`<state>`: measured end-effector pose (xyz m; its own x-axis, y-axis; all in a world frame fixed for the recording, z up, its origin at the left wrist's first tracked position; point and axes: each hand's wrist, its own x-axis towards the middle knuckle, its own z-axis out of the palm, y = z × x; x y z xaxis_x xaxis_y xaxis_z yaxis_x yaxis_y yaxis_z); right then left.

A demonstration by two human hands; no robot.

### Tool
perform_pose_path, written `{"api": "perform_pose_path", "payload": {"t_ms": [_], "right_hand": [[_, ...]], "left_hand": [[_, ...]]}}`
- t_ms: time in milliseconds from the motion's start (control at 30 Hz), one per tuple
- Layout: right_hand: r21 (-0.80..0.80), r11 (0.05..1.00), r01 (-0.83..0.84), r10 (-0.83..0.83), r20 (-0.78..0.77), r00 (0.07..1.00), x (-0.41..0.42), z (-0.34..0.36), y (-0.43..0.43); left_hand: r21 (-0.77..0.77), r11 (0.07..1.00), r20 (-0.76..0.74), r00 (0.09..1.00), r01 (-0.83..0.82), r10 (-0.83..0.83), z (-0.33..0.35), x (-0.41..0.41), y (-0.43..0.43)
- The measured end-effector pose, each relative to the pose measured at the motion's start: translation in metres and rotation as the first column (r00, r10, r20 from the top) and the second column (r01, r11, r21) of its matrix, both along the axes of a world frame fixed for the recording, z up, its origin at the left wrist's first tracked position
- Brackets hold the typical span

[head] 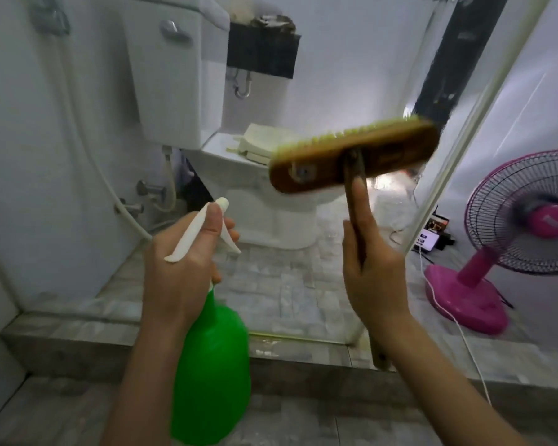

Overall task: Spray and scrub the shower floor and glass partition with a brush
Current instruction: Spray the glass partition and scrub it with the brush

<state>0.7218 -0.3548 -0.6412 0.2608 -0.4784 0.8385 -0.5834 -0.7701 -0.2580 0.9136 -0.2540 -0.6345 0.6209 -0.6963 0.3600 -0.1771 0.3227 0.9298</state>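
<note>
Gripping the green spray bottle point(213, 365) at seven o'clock with our left hand point(181, 265) curled round its neck, nozzle aimed forward ready to spray, we clasp the brush point(355, 159) by its handle in our right hand point(371, 272), bristles lifted at one o'clock toward the glass partition point(384, 75).

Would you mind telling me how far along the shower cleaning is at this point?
Done: nothing clearly; the shower floor shows no foam or scrub marks I can make out. In hand: the left hand grips the green spray bottle, and the right hand holds the brush up towards the glass partition; contact is unclear. Left: probably scrubbing both the glass and the floor.
</note>
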Motion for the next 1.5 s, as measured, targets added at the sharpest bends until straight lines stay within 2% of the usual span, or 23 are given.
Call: {"api": "perform_pose_path", "payload": {"t_ms": [167,233,333,400,500,600,667,767,833,900,1000,1067,1133,1200,1233,1300,1400,1467,1500], "right_hand": [[0.325,0.938,0.117,-0.037,-0.243,0.969,-0.055,-0.122,0.031],[0.291,0.949,0.118,-0.024,-0.306,0.952,-0.058,-0.124,0.028],[0.075,0.996,0.052,-0.033,-0.242,0.97,-0.04,-0.079,0.01],[0.022,0.999,0.039,-0.034,-0.201,0.979,-0.037,-0.072,-0.001],[0.196,0.979,0.063,-0.015,-0.234,0.972,-0.062,-0.125,0.011],[0.36,0.917,0.173,-0.021,-0.389,0.921,-0.091,-0.176,0.04],[0.381,0.918,0.109,0.019,-0.317,0.948,-0.08,-0.159,0.038],[0.165,0.986,-0.003,0.022,-0.115,0.993,-0.052,-0.101,0.009],[0.156,0.988,-0.004,0.013,-0.056,0.998,-0.048,-0.088,0.001],[0.242,0.97,0.018,0.005,-0.093,0.996,-0.061,-0.117,0.009],[0.396,0.916,0.068,0.027,-0.228,0.973,-0.08,-0.167,0.037],[0.395,0.918,0.012,0.068,-0.187,0.98,-0.073,-0.155,0.037],[0.287,0.957,-0.042,0.074,-0.101,0.992,-0.06,-0.119,0.021],[0.165,0.986,-0.027,0.035,-0.05,0.998,-0.055,-0.092,0.005],[0.166,0.986,-0.009,0.015,-0.035,0.999,-0.058,-0.091,0.001],[0.248,0.968,0.022,-0.009,-0.051,0.999,-0.072,-0.123,0.005],[0.415,0.907,0.068,0.017,-0.197,0.98,-0.099,-0.194,0.031],[0.455,0.888,0.062,0.048,-0.226,0.973,-0.101,-0.207,0.038],[0.444,0.895,0.031,0.062,-0.194,0.979,-0.095,-0.198,0.036]], "left_hand": [[0.032,0.999,0.041,0.999,0.0,-0.001,-0.024,-0.002,-0.003],[0.071,0.997,0.048,0.999,-0.006,0.002,-0.039,-0.008,-0.006],[0.106,0.994,0.058,0.998,-0.002,-0.004,-0.051,-0.018,-0.005],[0.103,0.994,0.062,0.998,-0.017,0.011,-0.056,-0.024,-0.004],[0.109,0.993,0.082,0.996,-0.047,0.038,-0.058,-0.024,-0.004],[0.102,0.991,0.085,0.994,-0.083,0.074,-0.059,-0.025,0.001],[0.092,0.992,0.066,0.995,-0.085,0.079,-0.057,-0.027,0.003],[0.098,0.992,0.07,0.995,-0.083,0.076,-0.056,-0.03,0.002],[0.092,0.992,0.074,0.994,-0.086,0.079,-0.055,-0.033,0.003],[0.068,0.995,0.072,0.995,-0.078,0.073,-0.052,-0.034,0.004],[0.034,0.996,0.06,0.995,-0.079,0.077,-0.048,-0.03,0.008],[0.033,0.997,0.054,0.996,-0.077,0.075,-0.048,-0.03,0.008],[0.055,0.995,0.056,0.996,-0.078,0.075,-0.052,-0.033,0.007],[0.08,0.994,0.068,0.995,-0.075,0.07,-0.059,-0.037,0.006],[0.091,0.994,0.075,0.995,-0.066,0.059,-0.061,-0.039,0.007],[0.09,0.995,0.064,0.997,-0.049,0.044,-0.063,-0.041,0.009],[0.098,0.994,0.032,0.999,-0.047,0.045,-0.068,-0.041,0.011],[0.104,0.994,0.012,0.999,-0.043,0.042,-0.074,-0.043,0.012],[0.115,0.993,0.015,0.999,-0.041,0.04,-0.079,-0.045,0.013]]}}
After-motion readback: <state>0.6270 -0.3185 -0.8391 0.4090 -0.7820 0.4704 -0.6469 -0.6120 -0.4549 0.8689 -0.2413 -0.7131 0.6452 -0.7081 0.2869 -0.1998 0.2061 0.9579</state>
